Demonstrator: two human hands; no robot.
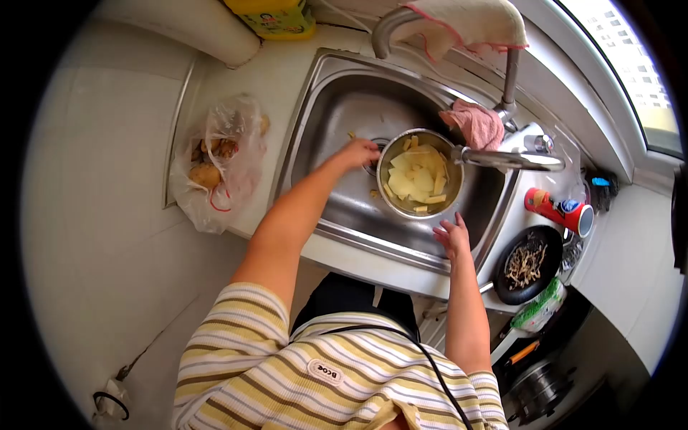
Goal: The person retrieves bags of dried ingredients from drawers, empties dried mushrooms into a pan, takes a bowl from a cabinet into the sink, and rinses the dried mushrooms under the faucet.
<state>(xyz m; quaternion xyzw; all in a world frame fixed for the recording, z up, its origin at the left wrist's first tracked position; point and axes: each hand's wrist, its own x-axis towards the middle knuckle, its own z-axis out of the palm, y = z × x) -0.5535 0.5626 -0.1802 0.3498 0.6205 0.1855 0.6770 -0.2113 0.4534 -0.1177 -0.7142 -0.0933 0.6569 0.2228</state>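
Observation:
A round metal bowl stands in the stainless steel sink, holding pale yellow potato slices and some thicker sticks. My left hand is just left of the bowl, over the drain, with its fingers slightly bent toward the rim and nothing visible in them. Whether its fingertips touch the bowl is unclear. Below the bowl's lower right edge, my right hand is open, fingers spread and apart from the rim. Small yellowish scraps lie on the sink floor beside the bowl.
A tap reaches over the bowl's right edge, near a pink cloth. A plastic bag of potatoes lies left of the sink. On the right are a red can and a black pan with brownish strips.

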